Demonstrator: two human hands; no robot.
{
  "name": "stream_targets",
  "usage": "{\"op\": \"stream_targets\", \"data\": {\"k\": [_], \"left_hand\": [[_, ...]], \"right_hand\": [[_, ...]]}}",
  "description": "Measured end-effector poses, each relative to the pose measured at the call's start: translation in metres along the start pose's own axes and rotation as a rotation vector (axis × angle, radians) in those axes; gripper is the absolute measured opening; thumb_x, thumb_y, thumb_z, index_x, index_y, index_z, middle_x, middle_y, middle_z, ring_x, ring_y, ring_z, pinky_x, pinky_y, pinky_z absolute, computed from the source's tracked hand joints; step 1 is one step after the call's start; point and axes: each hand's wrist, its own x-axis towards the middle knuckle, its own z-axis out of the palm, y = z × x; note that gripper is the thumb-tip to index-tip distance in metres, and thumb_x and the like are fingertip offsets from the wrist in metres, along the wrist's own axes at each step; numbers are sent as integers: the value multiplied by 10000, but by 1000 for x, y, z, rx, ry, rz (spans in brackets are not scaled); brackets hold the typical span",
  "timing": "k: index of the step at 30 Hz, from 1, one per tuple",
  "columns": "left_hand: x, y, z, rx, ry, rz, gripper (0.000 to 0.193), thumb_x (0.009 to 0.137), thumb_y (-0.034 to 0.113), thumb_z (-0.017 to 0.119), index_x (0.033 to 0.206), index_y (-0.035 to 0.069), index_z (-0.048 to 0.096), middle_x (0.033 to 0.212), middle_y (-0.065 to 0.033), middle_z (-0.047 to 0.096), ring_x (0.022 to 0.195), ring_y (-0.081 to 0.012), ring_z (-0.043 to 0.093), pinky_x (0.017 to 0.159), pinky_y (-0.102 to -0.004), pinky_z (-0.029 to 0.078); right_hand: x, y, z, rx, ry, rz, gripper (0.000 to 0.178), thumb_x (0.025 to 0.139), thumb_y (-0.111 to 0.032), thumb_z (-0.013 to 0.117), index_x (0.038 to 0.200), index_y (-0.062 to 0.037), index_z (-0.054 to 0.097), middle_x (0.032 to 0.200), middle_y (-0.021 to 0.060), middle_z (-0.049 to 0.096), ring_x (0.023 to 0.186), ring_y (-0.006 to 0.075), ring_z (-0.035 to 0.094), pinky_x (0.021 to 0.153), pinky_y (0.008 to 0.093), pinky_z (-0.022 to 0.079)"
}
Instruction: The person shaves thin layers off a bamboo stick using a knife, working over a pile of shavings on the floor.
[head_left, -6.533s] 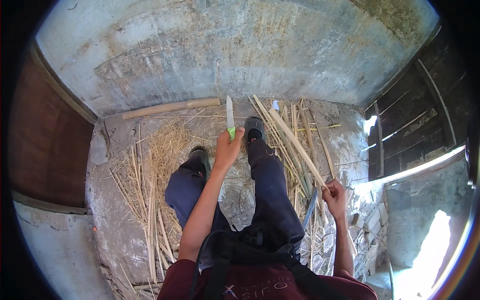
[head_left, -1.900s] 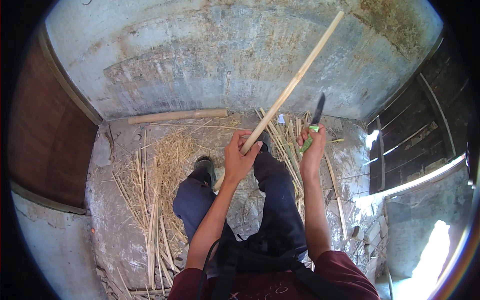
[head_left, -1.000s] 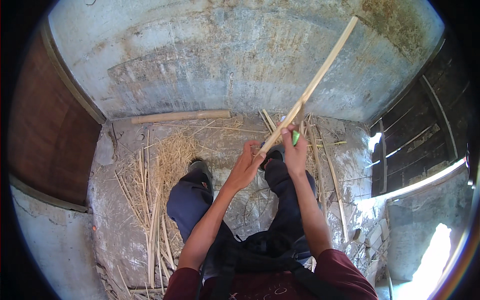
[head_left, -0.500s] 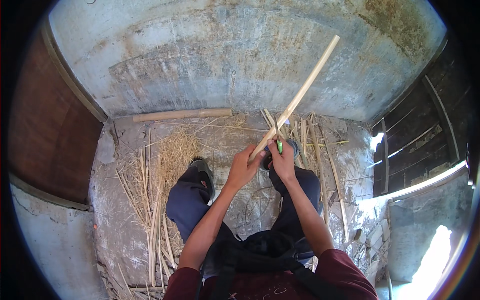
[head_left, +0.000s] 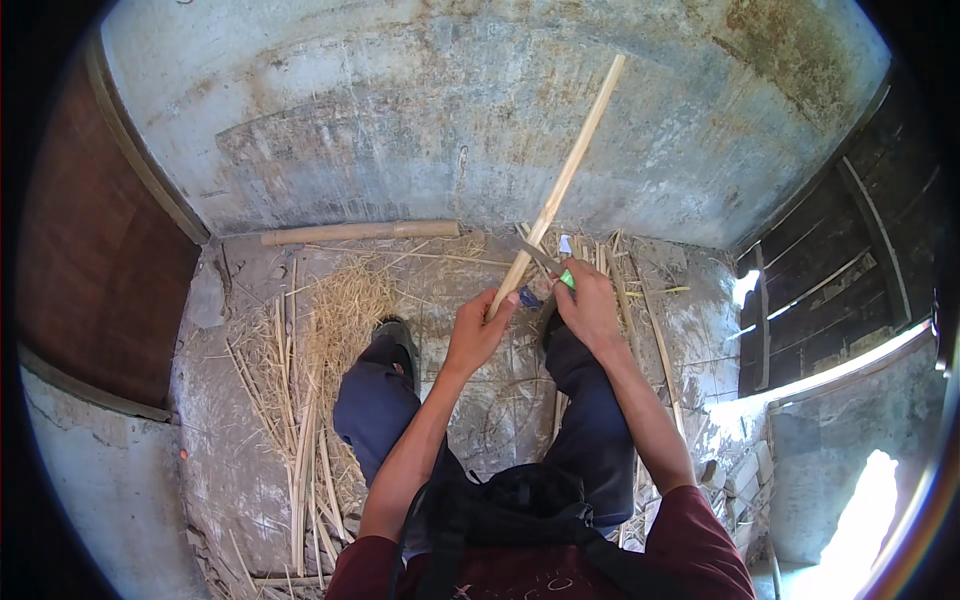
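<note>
A long pale strip of split bamboo (head_left: 572, 160) slants up and away in front of me, its far end high against the wall. My left hand (head_left: 478, 328) is closed around its near end. In my right hand (head_left: 588, 305) is a knife (head_left: 541, 257) with a green handle, gripped in closed fingers. The knife's blade lies across the strip a little beyond my left hand and appears to touch it. Part of the green handle is hidden by my right fingers.
A heap of thin shavings (head_left: 345, 310) lies left of my feet, beside several long split strips (head_left: 302, 450). One thick bamboo pole (head_left: 360, 232) rests along the foot of the wall (head_left: 380, 120). More strips (head_left: 655, 340) and broken bricks (head_left: 742, 480) lie at right.
The strip has swung to a steeper angle, its far end shifting left. My right hand has moved right and turned, so the knife blade now points left across the strip.
</note>
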Motion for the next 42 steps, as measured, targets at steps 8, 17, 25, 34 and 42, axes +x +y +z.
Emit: {"op": "stream_targets", "data": {"k": [8, 17, 25, 34, 42], "left_hand": [[0, 5, -1, -5, -37, 2, 335, 1102, 348, 672, 979, 38, 642, 638, 48, 517, 497, -55, 448, 471, -283, 357], [7, -4, -11, 246, 129, -69, 536, 1076, 477, 661, 913, -31, 703, 620, -88, 573, 572, -169, 557, 551, -397, 407], [15, -9, -9, 333, 199, -7, 550, 1077, 491, 653, 876, -18, 708, 595, -125, 560, 543, -209, 520, 546, -432, 396], [12, -4, 1, 372, 168, 0, 530, 1092, 460, 638, 916, -34, 719, 581, -126, 546, 522, -212, 505, 540, -444, 384], [4, 6, 1, 352, 137, -31, 505, 1096, 424, 663, 873, -28, 685, 587, -28, 474, 576, -100, 413, 530, -358, 330]], "right_hand": [[25, 14, 17, -135, -63, -39, 273, 882, -59, 660, 1143, -6, 723, 990, 274, 752, 970, 463, 736, 853, 542, 585], [59, 24, 44, -372, -202, -189, 196, 911, -132, 659, 1079, -54, 722, 796, 226, 743, 760, 438, 752, 701, 554, 593], [72, 39, 51, -359, -166, -171, 181, 899, -111, 645, 1053, -51, 717, 756, 240, 723, 758, 446, 745, 704, 550, 592], [91, 76, 44, -415, 63, 16, 204, 892, -94, 635, 1065, -51, 733, 789, 254, 737, 768, 472, 744, 729, 571, 593], [75, 77, 35, -414, 55, 60, 161, 905, -102, 635, 1028, -56, 728, 774, 248, 731, 750, 456, 746, 702, 560, 595]]}}
